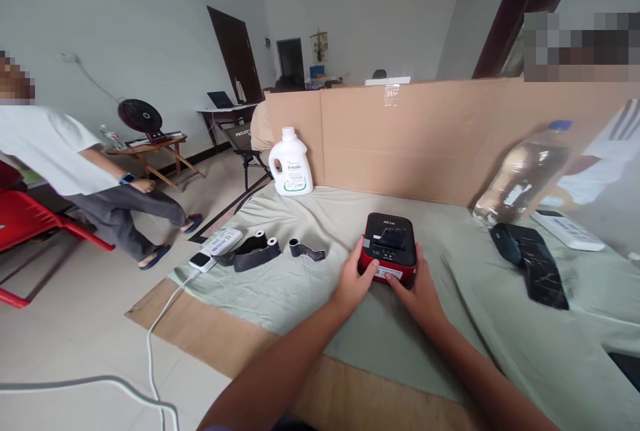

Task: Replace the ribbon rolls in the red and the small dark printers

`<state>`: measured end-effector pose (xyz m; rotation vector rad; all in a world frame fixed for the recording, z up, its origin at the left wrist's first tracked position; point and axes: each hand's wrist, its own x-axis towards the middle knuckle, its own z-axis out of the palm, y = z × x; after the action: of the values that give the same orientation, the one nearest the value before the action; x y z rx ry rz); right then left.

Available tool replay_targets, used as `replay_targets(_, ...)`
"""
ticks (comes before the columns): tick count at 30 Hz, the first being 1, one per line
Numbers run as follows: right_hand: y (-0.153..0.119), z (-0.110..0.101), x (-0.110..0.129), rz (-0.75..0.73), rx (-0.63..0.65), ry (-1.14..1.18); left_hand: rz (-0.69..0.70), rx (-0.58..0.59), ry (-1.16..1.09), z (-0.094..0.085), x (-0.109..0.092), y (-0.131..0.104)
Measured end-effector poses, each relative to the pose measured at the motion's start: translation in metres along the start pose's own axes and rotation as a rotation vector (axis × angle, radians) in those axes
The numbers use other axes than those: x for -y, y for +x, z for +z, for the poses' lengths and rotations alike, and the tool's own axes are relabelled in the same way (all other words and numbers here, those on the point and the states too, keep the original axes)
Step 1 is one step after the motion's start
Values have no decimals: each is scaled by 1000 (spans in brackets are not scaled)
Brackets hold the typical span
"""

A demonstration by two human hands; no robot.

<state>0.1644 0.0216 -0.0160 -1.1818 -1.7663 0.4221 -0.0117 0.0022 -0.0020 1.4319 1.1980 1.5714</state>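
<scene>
The left hand and the right hand are both closed on the black-and-red device, which looks like a small label printer. It sits between them, upright, on the green cloth that covers the bench. Each hand holds one side, and the thumbs come together at the front, near the white sticker.

I judge that this device has a moderate weight, and that its shell is hard and will not bend. The dark top seems rather smooth, so fingers could slip there. The two lower side walls look like the best place to take hold, with the palms opposite each other; pressing on the panel of the top is better avoided, because it may be more delicate. A fall would possibly crack the case. The cloth is soft and wrinkled, so it may be dragged along if the device is pushed instead of lifted.

To the left of the left hand lies a small black ribbon roll, partly unwound, and farther left the larger black ribbon. Beyond the left hand stands the white jug. Well to the right of the right hand, the large plastic bottle leans near the cardboard.
</scene>
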Motion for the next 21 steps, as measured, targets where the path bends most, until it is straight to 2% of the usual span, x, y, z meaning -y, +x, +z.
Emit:
replay_targets(4, 0, 1, -1, 7, -5, -1, 41, 49, 10, -2, 2, 0)
replay_targets(11, 1, 0, -1, -19, -21, -1, 62, 30, 16, -1, 8, 0)
replay_targets(21, 1, -1, 0, -19, -14, 22, 79, 32, 24, -2, 4, 1)
